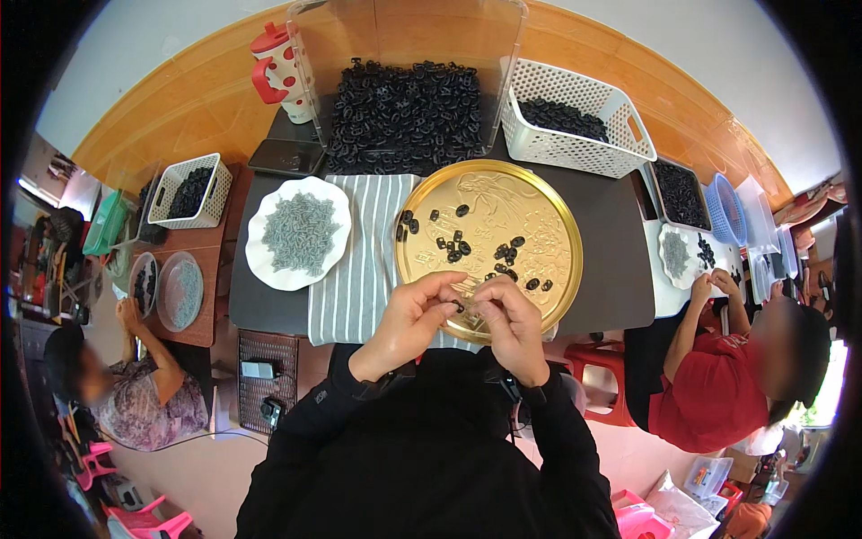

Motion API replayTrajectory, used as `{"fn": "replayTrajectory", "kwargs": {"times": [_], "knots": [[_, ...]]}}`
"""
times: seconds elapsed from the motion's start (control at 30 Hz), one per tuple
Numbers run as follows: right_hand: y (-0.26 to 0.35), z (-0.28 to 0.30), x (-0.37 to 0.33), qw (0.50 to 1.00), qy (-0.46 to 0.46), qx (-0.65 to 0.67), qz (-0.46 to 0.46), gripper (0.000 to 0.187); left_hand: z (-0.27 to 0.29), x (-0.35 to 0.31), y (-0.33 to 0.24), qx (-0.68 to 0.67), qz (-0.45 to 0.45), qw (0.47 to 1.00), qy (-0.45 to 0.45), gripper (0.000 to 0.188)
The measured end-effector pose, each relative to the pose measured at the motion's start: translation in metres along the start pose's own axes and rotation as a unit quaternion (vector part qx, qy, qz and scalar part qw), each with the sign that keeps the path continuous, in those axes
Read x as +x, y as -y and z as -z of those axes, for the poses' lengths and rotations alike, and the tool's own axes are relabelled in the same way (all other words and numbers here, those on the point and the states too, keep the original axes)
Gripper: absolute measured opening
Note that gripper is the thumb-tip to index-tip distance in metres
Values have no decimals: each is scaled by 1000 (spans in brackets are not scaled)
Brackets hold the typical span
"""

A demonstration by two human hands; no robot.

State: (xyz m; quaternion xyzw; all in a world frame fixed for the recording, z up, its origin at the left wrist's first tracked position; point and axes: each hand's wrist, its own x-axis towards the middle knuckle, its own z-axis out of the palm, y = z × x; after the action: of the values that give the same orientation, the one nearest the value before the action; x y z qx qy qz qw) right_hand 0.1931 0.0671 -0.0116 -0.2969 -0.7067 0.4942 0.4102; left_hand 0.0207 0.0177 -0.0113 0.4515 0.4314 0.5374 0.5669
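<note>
Both my hands meet over the near edge of a round gold tray (575, 256). Between the thumb and index finger of my left hand (409, 323) is a small black plastic piece (458, 307). My right hand (514, 331) pinches close beside it, fingertips together; what it grips is too small to make out. Several small black oval pieces (516, 242) lie loose in groups on the tray. To the left, a white scalloped plate (258, 254) holds a heap of small grey-green translucent pieces (303, 235).
A clear bin of black pieces (404, 117) and a white perforated basket (575, 148) stand at the back. A striped cloth (346, 310) lies under the tray. Beside the bin are a spotted tumbler (289, 76) and a dark phone (285, 156). Co-workers sit left (148, 404) and right (718, 395).
</note>
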Motion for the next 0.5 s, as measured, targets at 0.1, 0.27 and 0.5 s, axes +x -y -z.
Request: {"fn": "replayTrajectory", "kwargs": {"times": [0.1,0.27,0.5], "knots": [[2,-9,4,1000,6,9,-11,7,1,-2,0,3,-23,1000,-9,38],[-3,-11,4,1000,19,-6,-9,5,7,-3,1,-13,1,1000,6,37],[-3,-12,5,998,26,33,-46,5,8,-6,4,-17,-1,1000,-15,35]]}}
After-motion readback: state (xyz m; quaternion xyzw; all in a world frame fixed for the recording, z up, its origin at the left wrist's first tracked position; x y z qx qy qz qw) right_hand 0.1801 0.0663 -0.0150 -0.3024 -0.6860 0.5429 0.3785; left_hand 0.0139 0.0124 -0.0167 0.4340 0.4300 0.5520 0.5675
